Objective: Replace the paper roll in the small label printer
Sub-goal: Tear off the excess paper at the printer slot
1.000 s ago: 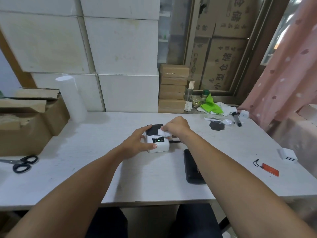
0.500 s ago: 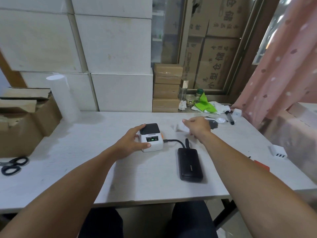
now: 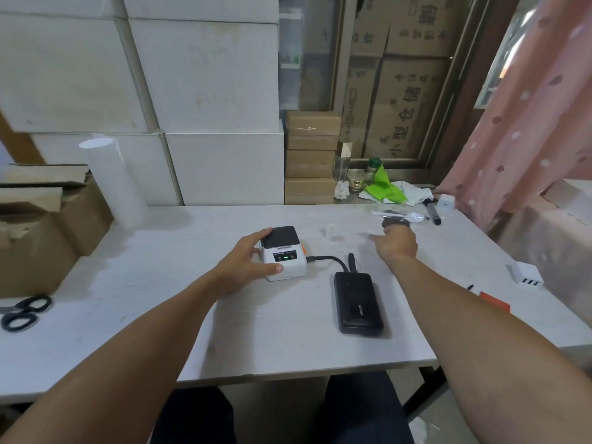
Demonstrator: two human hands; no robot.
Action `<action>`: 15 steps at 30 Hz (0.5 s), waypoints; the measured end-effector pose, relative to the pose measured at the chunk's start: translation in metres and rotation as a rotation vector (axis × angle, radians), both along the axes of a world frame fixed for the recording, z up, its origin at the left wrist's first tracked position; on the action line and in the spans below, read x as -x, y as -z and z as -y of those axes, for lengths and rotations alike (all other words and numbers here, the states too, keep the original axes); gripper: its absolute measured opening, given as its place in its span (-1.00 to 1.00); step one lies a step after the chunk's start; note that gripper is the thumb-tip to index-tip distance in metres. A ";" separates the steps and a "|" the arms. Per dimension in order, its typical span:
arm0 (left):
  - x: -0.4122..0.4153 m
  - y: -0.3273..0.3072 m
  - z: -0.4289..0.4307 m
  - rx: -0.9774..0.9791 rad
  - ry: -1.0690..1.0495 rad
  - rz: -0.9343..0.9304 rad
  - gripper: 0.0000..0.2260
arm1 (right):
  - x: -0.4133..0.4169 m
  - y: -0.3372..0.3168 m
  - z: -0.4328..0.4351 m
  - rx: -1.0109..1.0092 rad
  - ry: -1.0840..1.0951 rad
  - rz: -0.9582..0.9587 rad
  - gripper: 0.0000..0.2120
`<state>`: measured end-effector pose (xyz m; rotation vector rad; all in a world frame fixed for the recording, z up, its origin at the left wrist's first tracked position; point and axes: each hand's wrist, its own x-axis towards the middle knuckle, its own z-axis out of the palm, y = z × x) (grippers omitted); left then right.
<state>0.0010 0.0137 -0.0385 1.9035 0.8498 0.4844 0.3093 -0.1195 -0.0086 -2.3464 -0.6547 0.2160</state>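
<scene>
The small label printer (image 3: 283, 256) is white with a closed black lid and a green light on its front. It stands mid-table. My left hand (image 3: 246, 267) grips it from the left, thumb on the front corner and fingers at the lid's edge. A small white paper piece (image 3: 330, 232), blurred, lies on the table right of the printer. My right hand (image 3: 398, 243) hovers further right, apart from that piece, fingers loosely spread toward it, holding nothing.
A black cable (image 3: 326, 259) runs from the printer to a black power bank (image 3: 358, 302). Scissors (image 3: 22, 312) lie at the left edge, near cardboard boxes (image 3: 38, 238) and a tall white roll (image 3: 115, 184). A spoon (image 3: 413, 216), marker (image 3: 433, 213), white charger (image 3: 527, 277) and orange tag (image 3: 495, 301) lie right.
My right hand carried the white piece from the printer's top to the right, let it go on the table and moved further right. The left hand stayed on the printer.
</scene>
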 end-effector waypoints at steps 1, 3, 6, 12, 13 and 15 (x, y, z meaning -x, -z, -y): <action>0.000 0.000 0.000 -0.001 -0.001 -0.001 -0.21 | 0.001 0.002 0.001 0.028 -0.005 -0.002 -0.85; 0.000 -0.001 0.001 -0.005 -0.005 -0.001 -0.21 | 0.002 0.007 0.004 0.073 -0.021 0.011 -0.86; 0.000 -0.002 0.004 -0.004 -0.008 0.006 -0.21 | 0.007 0.007 0.007 0.122 -0.066 0.053 -0.89; 0.001 -0.005 0.009 0.001 -0.016 0.002 -0.19 | 0.016 0.008 0.010 0.062 -0.080 0.047 -0.88; 0.001 -0.005 0.009 0.000 -0.012 -0.002 -0.19 | 0.018 0.008 0.010 0.022 -0.072 0.028 -0.83; 0.001 -0.007 0.012 -0.005 -0.004 -0.013 -0.17 | 0.020 0.006 0.012 -0.088 -0.043 -0.032 -0.75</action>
